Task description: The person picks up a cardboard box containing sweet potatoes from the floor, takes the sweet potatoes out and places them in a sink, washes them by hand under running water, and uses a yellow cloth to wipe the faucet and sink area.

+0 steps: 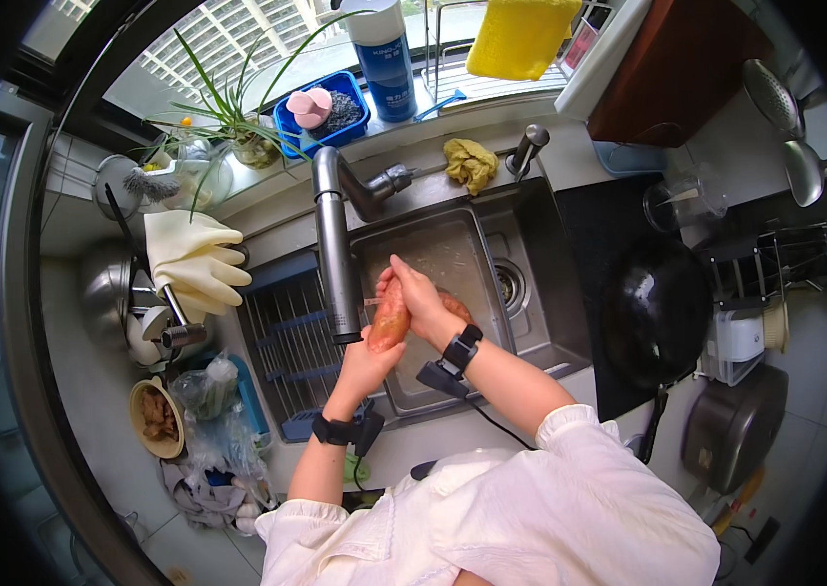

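Observation:
Over the stainless steel basin (483, 293) of the sink, both my hands are on a wet, reddish sweet potato (390, 327). My left hand (372, 366) grips its lower end from beneath. Flat along its upper side lies my right hand (417, 297), fingers extended and touching it. A second reddish sweet potato (455, 304) shows partly behind my right wrist, low in the basin. Just left of my hands hangs the grey pull-out faucet (338, 271), its spout pointing down. Both wrists wear black straps with small devices and cables.
A drying rack (296, 329) spans the sink's left part; a drain (509, 288) lies right. Rubber gloves (197, 264) hang at left, above a bowl (135, 425) of brown pieces. A crumpled yellow cloth (470, 165) sits behind the faucet. A black wok (655, 315) stands right.

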Motion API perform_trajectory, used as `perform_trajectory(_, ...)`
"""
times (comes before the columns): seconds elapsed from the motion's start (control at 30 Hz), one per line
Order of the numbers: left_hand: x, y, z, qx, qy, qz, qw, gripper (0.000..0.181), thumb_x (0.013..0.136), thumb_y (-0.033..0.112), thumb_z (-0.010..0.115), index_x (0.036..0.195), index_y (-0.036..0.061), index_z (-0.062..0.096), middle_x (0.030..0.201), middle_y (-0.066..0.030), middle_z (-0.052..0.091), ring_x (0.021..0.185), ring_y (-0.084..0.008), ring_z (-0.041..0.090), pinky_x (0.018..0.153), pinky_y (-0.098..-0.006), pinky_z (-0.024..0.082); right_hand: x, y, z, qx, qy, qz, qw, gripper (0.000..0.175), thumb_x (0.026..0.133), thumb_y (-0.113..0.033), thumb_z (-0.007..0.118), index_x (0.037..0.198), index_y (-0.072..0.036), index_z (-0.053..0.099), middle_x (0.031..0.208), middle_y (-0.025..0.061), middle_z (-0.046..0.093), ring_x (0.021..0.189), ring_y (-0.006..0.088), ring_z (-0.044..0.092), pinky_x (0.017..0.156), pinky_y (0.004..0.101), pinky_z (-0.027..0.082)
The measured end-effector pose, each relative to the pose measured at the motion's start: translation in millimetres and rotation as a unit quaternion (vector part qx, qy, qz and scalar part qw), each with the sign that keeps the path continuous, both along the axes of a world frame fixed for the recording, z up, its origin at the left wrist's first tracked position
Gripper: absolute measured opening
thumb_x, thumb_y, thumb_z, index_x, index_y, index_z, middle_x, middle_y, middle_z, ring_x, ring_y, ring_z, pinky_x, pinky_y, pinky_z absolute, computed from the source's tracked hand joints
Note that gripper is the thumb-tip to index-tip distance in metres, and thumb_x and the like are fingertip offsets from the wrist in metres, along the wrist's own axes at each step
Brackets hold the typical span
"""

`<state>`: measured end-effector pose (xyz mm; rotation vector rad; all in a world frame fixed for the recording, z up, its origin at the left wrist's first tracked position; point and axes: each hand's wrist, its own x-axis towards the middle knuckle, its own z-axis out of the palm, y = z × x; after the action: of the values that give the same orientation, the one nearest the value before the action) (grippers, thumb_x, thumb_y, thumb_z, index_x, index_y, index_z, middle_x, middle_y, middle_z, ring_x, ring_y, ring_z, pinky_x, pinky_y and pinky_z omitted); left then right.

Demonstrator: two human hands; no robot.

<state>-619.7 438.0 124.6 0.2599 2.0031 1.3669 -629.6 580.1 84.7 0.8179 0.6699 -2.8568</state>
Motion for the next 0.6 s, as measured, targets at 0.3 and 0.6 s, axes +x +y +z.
perform_trajectory(0.3,-1,22,29,-0.171,0.149,-0.052,0.973,0.034,0.069,0.013,0.063,0.096,-0.0048,0.053,0.088,-0.0276,0.061,0.085,-0.0412,0.061,0.072,-0.0390,0.050,-2,-8,10,0.264,-0.079,-0.070,0.959,0.018,0.081,-0.016,0.066,0.085,-0.002,0.055,0.075,0.0063,0.059,0.072,0.0185,0.057,0.067,0.0334,0.049)
perform_trajectory(0.6,-38,11,-4,-0.023,-0.085,-0.088,0.992,0.033,0.089,0.028,0.052,0.099,-0.0032,0.056,0.074,-0.0076,0.061,0.064,-0.0200,0.060,0.059,-0.0306,0.047,6,29,21,0.005,-0.016,-0.028,0.999,0.030,0.090,-0.031,0.059,0.073,-0.008,0.052,0.073,0.0044,0.057,0.070,0.0148,0.053,0.069,0.0284,0.046)
